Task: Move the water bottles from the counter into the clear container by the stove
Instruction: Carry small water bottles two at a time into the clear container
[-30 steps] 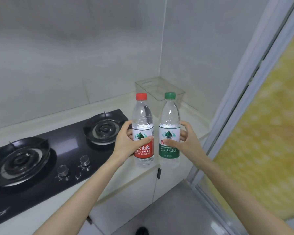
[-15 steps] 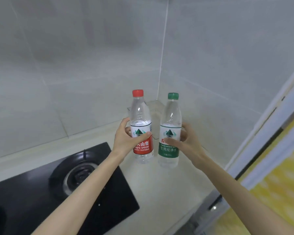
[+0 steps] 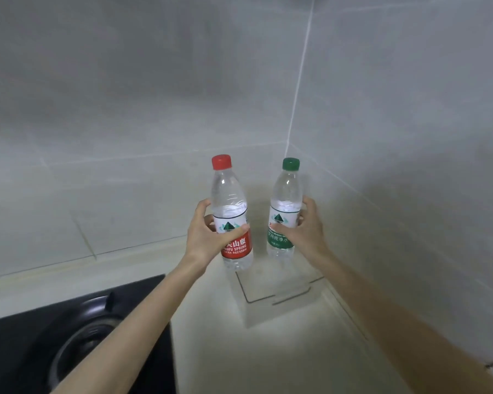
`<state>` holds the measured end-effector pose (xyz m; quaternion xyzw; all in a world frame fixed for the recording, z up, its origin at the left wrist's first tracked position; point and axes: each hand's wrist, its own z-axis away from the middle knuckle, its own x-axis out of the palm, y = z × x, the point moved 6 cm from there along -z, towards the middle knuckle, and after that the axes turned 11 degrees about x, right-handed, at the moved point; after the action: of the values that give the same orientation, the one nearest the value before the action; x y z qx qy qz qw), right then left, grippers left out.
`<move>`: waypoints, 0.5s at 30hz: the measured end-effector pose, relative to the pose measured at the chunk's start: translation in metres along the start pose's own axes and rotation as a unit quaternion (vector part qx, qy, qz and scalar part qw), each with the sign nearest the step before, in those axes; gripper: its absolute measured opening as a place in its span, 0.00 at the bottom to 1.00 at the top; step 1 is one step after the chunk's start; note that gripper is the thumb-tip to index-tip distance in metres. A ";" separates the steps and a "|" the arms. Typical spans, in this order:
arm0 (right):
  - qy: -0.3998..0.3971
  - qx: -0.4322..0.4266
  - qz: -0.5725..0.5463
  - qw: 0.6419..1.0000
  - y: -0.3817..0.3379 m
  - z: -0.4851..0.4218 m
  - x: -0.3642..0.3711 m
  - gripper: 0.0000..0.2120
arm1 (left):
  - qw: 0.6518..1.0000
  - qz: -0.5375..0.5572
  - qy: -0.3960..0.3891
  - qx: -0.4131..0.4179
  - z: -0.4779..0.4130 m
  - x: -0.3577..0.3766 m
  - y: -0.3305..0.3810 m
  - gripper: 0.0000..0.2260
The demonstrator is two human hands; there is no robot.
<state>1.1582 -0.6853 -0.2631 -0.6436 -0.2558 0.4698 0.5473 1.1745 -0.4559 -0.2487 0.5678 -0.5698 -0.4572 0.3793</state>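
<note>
My left hand (image 3: 208, 237) grips a water bottle with a red cap and red label (image 3: 232, 211) around its middle. My right hand (image 3: 305, 231) grips a second bottle with a green cap and green label (image 3: 285, 206). Both bottles are upright, side by side and apart, held in the air above the clear container (image 3: 256, 300). The container stands in the counter's back corner, to the right of the stove, and its near rim shows below the bottles. The bottles and hands hide its far part.
A black gas stove (image 3: 77, 336) with a burner fills the lower left. The pale counter (image 3: 268, 359) runs from the stove to the right wall. Grey tiled walls meet in a corner behind the bottles.
Both hands have carried the bottles forward over the counter to above the container. The view has moved closer to the corner, and the stove has slid to the lower left.
</note>
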 end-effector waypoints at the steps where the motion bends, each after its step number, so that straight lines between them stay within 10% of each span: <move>1: 0.001 0.005 0.002 1.000 0.007 -0.013 0.003 0.38 | 1.000 -0.004 0.010 -0.007 -0.006 0.005 -0.004 0.33; 15: -0.038 0.063 0.020 0.997 0.107 -0.131 0.060 0.34 | 0.990 -0.076 0.044 -0.111 -0.064 0.075 -0.130 0.29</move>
<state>1.2805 -0.7242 -0.3889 -0.5946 -0.2328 0.5199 0.5674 1.2688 -0.5281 -0.3598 0.5835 -0.4535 -0.5193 0.4292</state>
